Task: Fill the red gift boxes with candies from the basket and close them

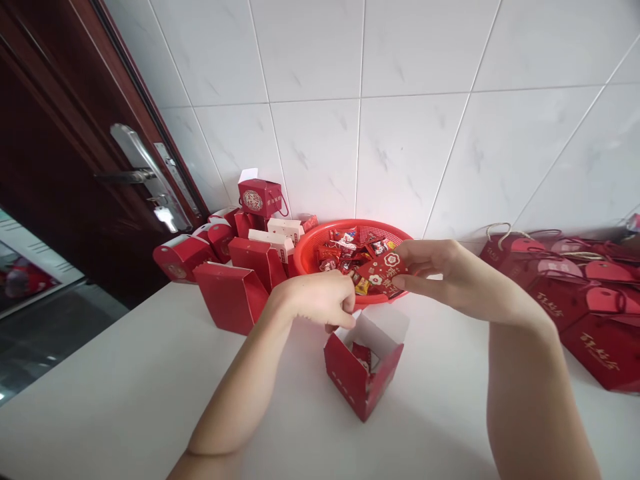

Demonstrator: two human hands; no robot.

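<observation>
An open red gift box [350, 380] with a white inside stands on the table, a few wrapped sweets [361, 353] in it. My left hand [320, 300] is closed at the box's far left corner, its curled fingers on the rim; the fingertips are partly hidden. Between thumb and fingers, my right hand [440, 273] grips a red candy packet [381, 272] with a pale flower print. This packet is over the front right of a red plastic basket [313, 233], which is filled with assorted wrapped sweets [345, 243].
Several upright red boxes [227, 297] crowd the left of the white table [280, 413], with a small handled box [260, 197] on top. More red boxes with cord handles [590, 347] line the right. A tiled wall [315, 160] rises behind; a dark door [60, 100] is at left.
</observation>
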